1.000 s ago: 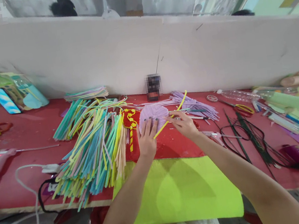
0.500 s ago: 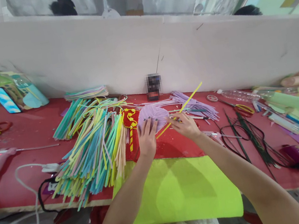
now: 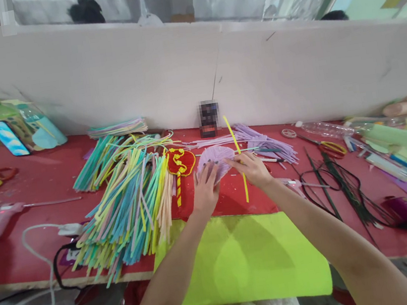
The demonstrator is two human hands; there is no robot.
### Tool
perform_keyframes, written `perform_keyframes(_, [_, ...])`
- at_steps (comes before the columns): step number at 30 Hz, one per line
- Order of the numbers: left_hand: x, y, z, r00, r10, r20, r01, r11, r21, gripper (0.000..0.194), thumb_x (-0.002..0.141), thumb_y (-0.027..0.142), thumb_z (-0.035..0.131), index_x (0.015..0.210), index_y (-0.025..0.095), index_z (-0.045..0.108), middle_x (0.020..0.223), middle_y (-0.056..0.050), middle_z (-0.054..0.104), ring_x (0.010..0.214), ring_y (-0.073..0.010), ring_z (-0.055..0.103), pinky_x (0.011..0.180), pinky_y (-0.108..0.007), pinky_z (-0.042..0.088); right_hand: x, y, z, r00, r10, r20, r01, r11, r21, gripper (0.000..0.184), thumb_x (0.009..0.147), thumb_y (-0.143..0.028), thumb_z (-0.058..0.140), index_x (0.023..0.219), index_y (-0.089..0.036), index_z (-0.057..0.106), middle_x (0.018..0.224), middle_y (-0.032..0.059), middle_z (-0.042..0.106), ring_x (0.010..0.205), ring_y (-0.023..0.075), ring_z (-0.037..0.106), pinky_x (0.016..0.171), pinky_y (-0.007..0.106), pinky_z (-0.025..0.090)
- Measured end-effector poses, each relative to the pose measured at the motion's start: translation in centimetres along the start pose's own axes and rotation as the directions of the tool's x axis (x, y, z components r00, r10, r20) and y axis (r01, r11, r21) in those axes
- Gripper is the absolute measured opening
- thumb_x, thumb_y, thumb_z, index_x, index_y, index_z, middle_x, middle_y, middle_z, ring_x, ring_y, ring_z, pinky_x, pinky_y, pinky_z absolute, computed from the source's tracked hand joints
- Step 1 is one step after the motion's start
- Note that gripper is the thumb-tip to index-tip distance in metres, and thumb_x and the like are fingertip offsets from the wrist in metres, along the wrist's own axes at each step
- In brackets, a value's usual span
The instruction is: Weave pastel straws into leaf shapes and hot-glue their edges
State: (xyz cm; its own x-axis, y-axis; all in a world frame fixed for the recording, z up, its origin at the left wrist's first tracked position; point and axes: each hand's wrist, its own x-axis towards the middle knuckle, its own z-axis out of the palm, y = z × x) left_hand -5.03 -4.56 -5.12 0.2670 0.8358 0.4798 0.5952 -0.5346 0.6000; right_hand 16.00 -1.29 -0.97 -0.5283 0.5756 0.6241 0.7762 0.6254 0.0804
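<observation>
Left hand [image 3: 205, 193]: fingers spread on purple disc [image 3: 214, 156], seemingly steadying it | Right hand [image 3: 252, 169]: fingers pinching yellow strip [image 3: 246, 189] near mid-length, likely for control | Disc: over red sheet [image 3: 229, 197], beside right hand

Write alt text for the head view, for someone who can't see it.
A person's left hand lies over a lilac ribbed piece while the right hand, at its edge, holds a yellow strip. Multicoloured strips lie heaped at left on the red table.
</observation>
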Motion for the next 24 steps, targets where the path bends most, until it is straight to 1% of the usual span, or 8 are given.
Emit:
perform_keyframes(3, [0.7, -0.6, 0.5, 0.985, -0.16, -0.065, 0.125, 0.917, -0.378, 0.072, 0.084, 0.034, 0.06, 0.146, 0.017, 0.027, 0.154, -0.016, 0.026, 0.145, -0.0233, 0.021, 0.117, -0.044, 0.022, -0.5, 0.9, -0.4, 0.996, 0.005, -0.092, -0.007, 1.0, -0.012, 0.035, 0.092, -0.014, 0.045, 0.116, -0.028, 0.066, 0.085, 0.0058, 0.059, 0.082, 0.0176, 0.054, 0.076, 0.031, 0.048])
perform_keyframes(5, [1.4, -1.3, 0.6, 0.917, -0.396, -0.051, 0.277, 0.723, -0.633, 0.077, 0.081, 0.034, 0.065, 0.145, 0.015, 0.027, 0.154, -0.018, 0.025, 0.145, -0.0236, 0.021, 0.116, -0.042, 0.023, -0.8, 1.3, -0.6, 0.99, 0.028, -0.135, -0.029, 1.0, -0.003, 0.036, 0.092, -0.014, 0.045, 0.119, -0.028, 0.064, 0.085, 0.0053, 0.059, 0.08, 0.0167, 0.054, 0.075, 0.031, 0.048])
perform_keyframes(8, [2.1, -1.9, 0.1, 0.744, -0.587, 0.318, 0.508, 0.189, -0.84, 0.06, 0.08, 0.035, 0.067, 0.132, 0.015, 0.046, 0.141, -0.018, 0.048, 0.132, -0.0269, 0.045, 0.108, -0.042, 0.038, -1.1, 1.5, -0.8, 0.986, 0.069, -0.153, -0.068, 0.998, 0.016, 0.038, 0.092, -0.014, 0.043, 0.121, -0.028, 0.063, 0.086, 0.0052, 0.059, 0.08, 0.0165, 0.055, 0.075, 0.032, 0.048])
perform_keyframes(11, [2.0, -1.6, -0.7, 0.645, -0.385, 0.66, 0.649, -0.181, -0.739, 0.038, 0.083, 0.035, 0.063, 0.111, 0.01, 0.061, 0.117, -0.019, 0.065, 0.111, -0.0303, 0.063, 0.097, -0.046, 0.05, -1.0, 1.1, -0.7, 0.985, 0.08, -0.155, -0.075, 0.997, 0.034, 0.039, 0.093, -0.015, 0.043, 0.123, -0.031, 0.061, 0.086, 0.0053, 0.059, 0.081, 0.0174, 0.055, 0.076, 0.033, 0.048])
perform_keyframes(13, [1.6, -1.0, -1.1, 0.644, -0.318, 0.696, 0.661, -0.226, -0.715, 0.029, 0.082, 0.029, 0.064, 0.103, 0.008, 0.064, 0.109, -0.019, 0.069, 0.103, -0.0289, 0.067, 0.094, -0.042, 0.053, -0.7, 0.5, -0.5, 0.986, 0.091, -0.14, -0.084, 0.995, 0.055, 0.04, 0.093, -0.017, 0.043, 0.127, -0.032, 0.058, 0.085, 0.0051, 0.057, 0.08, 0.0178, 0.054, 0.076, 0.033, 0.048])
perform_keyframes(16, [1.2, -0.3, -0.9, 0.674, -0.39, 0.627, 0.598, -0.211, -0.773, 0.024, 0.08, 0.024, 0.067, 0.099, 0.01, 0.064, 0.103, -0.015, 0.071, 0.097, -0.0256, 0.069, 0.093, -0.037, 0.054, -0.2, -0.8, -0.1, 0.973, 0.182, -0.144, -0.179, 0.983, 0.034, 0.048, 0.094, -0.019, 0.04, 0.14, -0.032, 0.044, 0.083, 0.0055, 0.053, 0.078, 0.0192, 0.051, 0.074, 0.035, 0.048])
perform_keyframes(19, [1.2, 0.1, -0.3, 0.698, -0.462, 0.548, 0.514, -0.21, -0.832, 0.025, 0.078, 0.022, 0.069, 0.099, 0.011, 0.063, 0.101, -0.013, 0.072, 0.097, -0.0253, 0.07, 0.094, -0.039, 0.054, 0.5, -2.5, 0.3, 0.912, 0.323, -0.253, -0.344, 0.938, -0.043, 0.055, 0.094, -0.02, 0.037, 0.148, -0.028, 0.03, 0.08, 0.0066, 0.048, 0.077, 0.0225, 0.049, 0.076, 0.04, 0.047])
perform_keyframes(24, [1.1, 0.5, 0.2, 0.694, -0.502, 0.516, 0.487, -0.2, -0.85, 0.022, 0.078, 0.023, 0.069, 0.096, 0.012, 0.063, 0.098, -0.011, 0.073, 0.099, -0.0256, 0.069, 0.098, -0.044, 0.051, 1.8, -5.0, 1.3, 0.814, 0.47, -0.34, -0.523, 0.849, -0.078, 0.055, 0.093, -0.022, 0.032, 0.148, -0.022, 0.03, 0.085, 0.0106, 0.048, 0.083, 0.0265, 0.047, 0.081, 0.046, 0.044])
